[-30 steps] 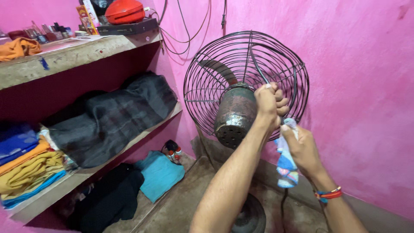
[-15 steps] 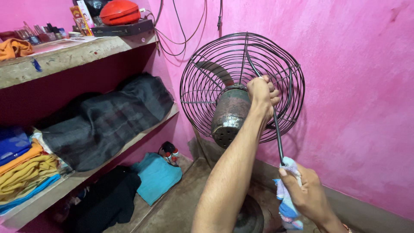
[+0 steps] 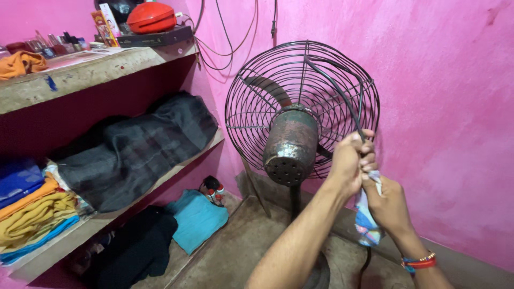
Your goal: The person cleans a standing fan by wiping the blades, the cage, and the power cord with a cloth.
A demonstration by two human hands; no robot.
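The shelves (image 3: 107, 67) left of the fan (image 3: 300, 112) are holding folded things: a dark checked blanket (image 3: 134, 150) is lying on the middle shelf, and a stack of blue and yellow cloths (image 3: 27, 208) is sitting at its left end. On the top shelf, up and to the left of the fan, a red case (image 3: 151, 17) is resting on a flat dark box (image 3: 155, 37), with small bottles (image 3: 59, 43) and an orange cloth (image 3: 20, 61) further left. A teal cloth (image 3: 197, 219) and black clothes (image 3: 136, 249) are lying on the floor below the fan's left side.

Both forearms are reaching up from below toward the fan's lower right rim. The left hand (image 3: 350, 163) is clenching around the black cord (image 3: 342, 101) that is running down across the wire cage. The right hand (image 3: 391, 206), just beneath it and touching it, is gripping a patterned rag (image 3: 367, 225) wrapped around the same cord. A red and blue bracelet (image 3: 420, 262) is sitting on the right wrist.
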